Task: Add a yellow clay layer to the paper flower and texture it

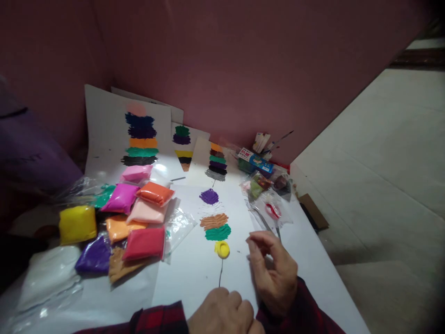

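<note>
On the white paper sheet (181, 278) lies a yellow lump of clay (223, 250), round with a pressed ring in it. A drawn dark line runs down from it. Above it on the sheet are a green clay band (218, 232), a brown band (214, 221) and a purple patch (209, 196). My left hand (227, 315) is curled into a fist below the line; whatever its fingers hold is hidden. To the right of the yellow clay, my right hand (274, 273) has thumb and forefinger tips pinched together, anything between them too small to make out.
Several clay packets, among them a red one (144, 242) and a yellow one (77, 225), are heaped at left. Sheets with coloured bands (100, 125) lean on the pink wall (225, 69). Scissors with a red handle (273, 211) and a blue box (255, 160) lie at right.
</note>
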Demonstrator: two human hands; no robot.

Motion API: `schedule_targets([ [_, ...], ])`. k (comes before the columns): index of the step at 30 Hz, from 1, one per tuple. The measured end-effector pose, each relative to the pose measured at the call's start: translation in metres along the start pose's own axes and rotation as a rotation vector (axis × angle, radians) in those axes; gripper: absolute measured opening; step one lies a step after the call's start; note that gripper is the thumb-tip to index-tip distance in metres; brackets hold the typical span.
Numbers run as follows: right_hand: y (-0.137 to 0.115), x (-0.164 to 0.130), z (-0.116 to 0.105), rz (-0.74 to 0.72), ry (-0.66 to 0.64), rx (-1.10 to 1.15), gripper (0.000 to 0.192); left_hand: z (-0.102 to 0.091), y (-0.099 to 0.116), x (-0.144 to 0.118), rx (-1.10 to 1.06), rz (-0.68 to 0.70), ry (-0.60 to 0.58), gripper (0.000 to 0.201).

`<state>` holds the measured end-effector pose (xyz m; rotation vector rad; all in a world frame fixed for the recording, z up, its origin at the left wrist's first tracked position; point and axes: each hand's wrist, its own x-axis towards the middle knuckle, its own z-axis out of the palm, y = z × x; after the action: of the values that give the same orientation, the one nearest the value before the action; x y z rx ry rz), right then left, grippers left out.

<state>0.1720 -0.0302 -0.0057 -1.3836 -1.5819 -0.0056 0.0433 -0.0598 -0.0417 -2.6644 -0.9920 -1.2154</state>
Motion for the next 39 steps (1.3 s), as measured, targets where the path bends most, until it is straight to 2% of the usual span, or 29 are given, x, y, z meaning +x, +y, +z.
schedule_targets([
  [2, 0.01, 0.01, -0.007, 0.009, 0.072, -0.13, 0.002, -0.002, 0.0, 0.0, 0.019, 0.004, -0.031, 0.033],
  [5, 0.027, 0.028, -0.02, 0.003, 0.151, -0.348, 0.011, -0.002, -0.002, 0.0, -0.002, 0.07, -0.065, 0.033],
  [8, 0.041, 0.041, -0.028, 0.014, 0.165, -0.471, 0.02, -0.002, -0.005, 0.0, -0.03, 0.134, -0.055, 0.029],
  [13, 0.049, 0.049, -0.037, 0.051, 0.126, -0.514, 0.027, -0.002, -0.004, -0.003, -0.013, 0.119, -0.054, 0.027],
  [15, 0.05, 0.051, -0.041, 0.052, 0.066, -0.466, 0.026, -0.002, -0.004, -0.006, -0.017, 0.115, -0.089, 0.027],
  [18, 0.052, 0.05, -0.044, -0.036, -0.179, -0.371, 0.022, -0.001, -0.006, -0.007, -0.035, 0.137, -0.141, 0.027],
  [20, 0.054, 0.047, -0.043, -0.121, -0.301, -0.385, 0.018, -0.001, -0.008, -0.005, -0.036, 0.163, -0.122, 0.028],
  [23, 0.06, 0.042, -0.036, -0.161, -0.324, -0.527, 0.016, -0.002, -0.009, -0.001, -0.049, 0.19, -0.053, 0.033],
  [26, 0.066, 0.037, -0.029, -0.118, -0.342, -0.62, 0.013, -0.002, -0.009, 0.002, -0.07, 0.193, -0.03, 0.035],
  [31, 0.066, 0.034, -0.021, 0.02, -0.393, -0.642, 0.007, 0.001, -0.008, 0.0, -0.068, 0.198, 0.017, 0.033],
  [35, 0.061, 0.036, -0.018, 0.127, -0.421, -0.576, 0.01, 0.002, -0.009, -0.002, -0.08, 0.193, -0.001, 0.032],
  [39, 0.059, 0.037, -0.016, 0.23, -0.378, -0.485, 0.013, 0.002, -0.01, -0.001, -0.071, 0.193, 0.008, 0.032],
])
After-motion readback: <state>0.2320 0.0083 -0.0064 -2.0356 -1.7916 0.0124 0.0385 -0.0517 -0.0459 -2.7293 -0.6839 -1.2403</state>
